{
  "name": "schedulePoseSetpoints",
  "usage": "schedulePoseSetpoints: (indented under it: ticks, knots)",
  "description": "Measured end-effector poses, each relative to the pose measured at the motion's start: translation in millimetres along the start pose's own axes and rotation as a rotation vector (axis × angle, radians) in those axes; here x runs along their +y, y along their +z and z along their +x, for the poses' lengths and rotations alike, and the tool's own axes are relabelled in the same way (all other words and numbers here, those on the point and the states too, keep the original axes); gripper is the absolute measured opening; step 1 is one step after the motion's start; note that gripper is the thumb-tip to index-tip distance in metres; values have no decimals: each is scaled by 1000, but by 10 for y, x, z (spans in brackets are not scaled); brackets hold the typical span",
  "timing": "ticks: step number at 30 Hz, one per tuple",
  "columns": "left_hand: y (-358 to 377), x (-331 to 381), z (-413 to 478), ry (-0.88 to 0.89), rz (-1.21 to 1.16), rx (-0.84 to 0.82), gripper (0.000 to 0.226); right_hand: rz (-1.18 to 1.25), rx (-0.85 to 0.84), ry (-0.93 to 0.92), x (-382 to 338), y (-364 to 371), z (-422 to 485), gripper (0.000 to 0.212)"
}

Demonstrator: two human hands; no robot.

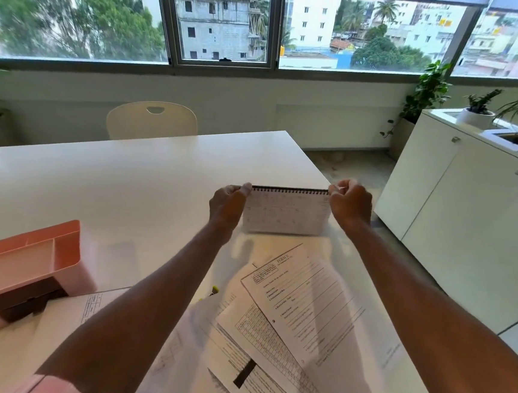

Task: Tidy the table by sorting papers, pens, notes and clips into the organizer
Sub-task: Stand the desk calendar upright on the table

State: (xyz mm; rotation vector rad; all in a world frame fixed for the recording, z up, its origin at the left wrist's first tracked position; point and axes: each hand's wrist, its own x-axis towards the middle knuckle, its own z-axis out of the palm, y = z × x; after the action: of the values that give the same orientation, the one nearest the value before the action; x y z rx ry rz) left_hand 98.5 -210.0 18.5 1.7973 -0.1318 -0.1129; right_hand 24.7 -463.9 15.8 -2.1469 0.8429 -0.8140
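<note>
**Desk calendar** (286, 212): spiral-bound, with a black wire coil running along its top edge. It is standing upright on the glossy white table (127, 178). The pale gridded pages are showing print too blurred to read.

**Left hand** (229, 203): pinching the calendar's top left corner with its fingers curled.

**Right hand** (349, 204): pinching the top right corner with its fingers bunched tight.

**Form sheet** (305, 300): white ruled paper lying flat just on the person's side of the calendar. Its heading is starting with "FORM"; the rest is too small to read.

**Gridded sheet** (258, 331): lying partly under the form sheet, farther from the calendar.

**Organizer** (20, 266): pink plastic, rectangular, with open compartments. It is sitting well to the left of the calendar, nearer the person.
</note>
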Motion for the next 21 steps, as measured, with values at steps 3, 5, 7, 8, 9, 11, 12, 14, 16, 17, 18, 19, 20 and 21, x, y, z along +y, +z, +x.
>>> schedulePoseSetpoints:
  ticks: [3, 5, 7, 8, 9, 11, 12, 14, 16, 17, 18, 19, 20, 21]
  knots:
    - [-29, 55, 89, 17, -35, -27, 30, 27, 32, -15, -67, 1, 61, 23]
    - [-34, 59, 134, 20, -27, -51, 28, 47, 52, -23, -66, 19, 83, 23]
    - [-42, 47, 160, 38, -24, -62, 25, 68, 62, -19, -41, 54, 99, 20]
    - [-47, 31, 172, 48, -23, -63, 24, 78, 68, -20, -31, 70, 105, 19]
    - [-53, 16, 188, 55, -23, -64, 22, 87, 73, -16, -24, 88, 117, 18]
    - [-62, 2, 229, 73, -34, -85, 20, 105, 78, -13, -32, 106, 148, 17]
    - [-61, 10, 249, 86, -44, -106, 18, 115, 81, -16, -35, 114, 171, 17]
    - [-60, 34, 283, 113, -56, -148, 20, 124, 92, -29, -40, 131, 212, 17]
    - [-54, 49, 335, 133, -45, -182, 25, 124, 101, -38, -38, 159, 267, 17]
    - [-47, 52, 358, 138, -42, -194, 25, 131, 101, -32, -37, 173, 297, 16]
    - [-40, 57, 376, 135, -43, -200, 24, 141, 100, -25, -34, 188, 327, 15]
    - [-26, 58, 405, 126, -52, -203, 23, 148, 96, -14, -41, 199, 346, 14]
    - [-14, 73, 426, 116, -60, -205, 22, 150, 97, -10, -44, 209, 369, 14]
    - [-2, 89, 448, 108, -64, -205, 21, 148, 98, -9, -49, 216, 386, 15]
